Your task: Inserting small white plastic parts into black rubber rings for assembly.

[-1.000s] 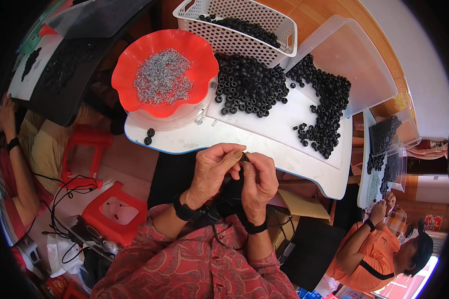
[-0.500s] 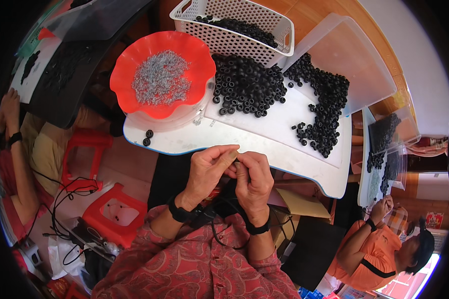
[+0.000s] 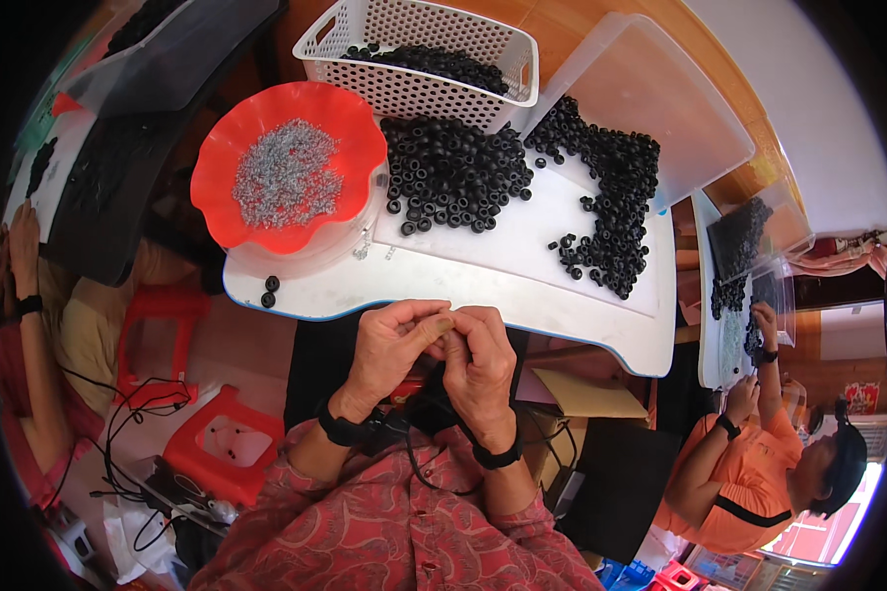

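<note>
Two hands pinch a very small part together just below the near edge of the desk.

The small part point(image 3: 444, 325) sits between the fingertips of the left hand point(image 3: 389, 350) and the right hand point(image 3: 478, 364); both are closed around it, and it is too small to say what it is. In my judgement it could slip and fall to the lap or the floor, because the grip is only by fingertips and the desk point(image 3: 483, 286) is not under it. The desk is white, smooth and flat. On it lie many black rings point(image 3: 453, 172), round and matt, like rubber. The red bowl point(image 3: 345, 128) has a wavy rim and holds fine grey metal bits point(image 3: 284, 182). Behind stands a white basket point(image 3: 414, 30) with holes.
</note>
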### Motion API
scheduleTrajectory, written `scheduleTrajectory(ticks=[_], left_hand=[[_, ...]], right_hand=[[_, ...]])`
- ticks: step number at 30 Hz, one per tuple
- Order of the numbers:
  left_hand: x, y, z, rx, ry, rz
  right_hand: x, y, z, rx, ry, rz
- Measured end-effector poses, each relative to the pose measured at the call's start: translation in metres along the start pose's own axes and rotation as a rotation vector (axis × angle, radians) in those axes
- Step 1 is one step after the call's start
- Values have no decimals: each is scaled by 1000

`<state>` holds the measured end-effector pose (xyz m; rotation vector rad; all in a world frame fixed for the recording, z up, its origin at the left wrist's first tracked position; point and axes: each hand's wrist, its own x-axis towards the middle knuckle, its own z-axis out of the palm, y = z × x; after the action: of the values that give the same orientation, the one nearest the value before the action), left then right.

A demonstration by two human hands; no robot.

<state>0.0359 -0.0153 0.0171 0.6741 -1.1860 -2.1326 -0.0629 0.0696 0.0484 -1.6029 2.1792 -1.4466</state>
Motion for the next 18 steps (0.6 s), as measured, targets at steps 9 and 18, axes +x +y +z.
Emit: scheduleTrajectory(ticks=[9,18], left_hand=[[1,-1,0,125,-65,66],[5,-1,-10,-377,-175,-33]], right_hand=[[-7,-5,-3,223,52,280],[-5,-6,2,400,198,392]])
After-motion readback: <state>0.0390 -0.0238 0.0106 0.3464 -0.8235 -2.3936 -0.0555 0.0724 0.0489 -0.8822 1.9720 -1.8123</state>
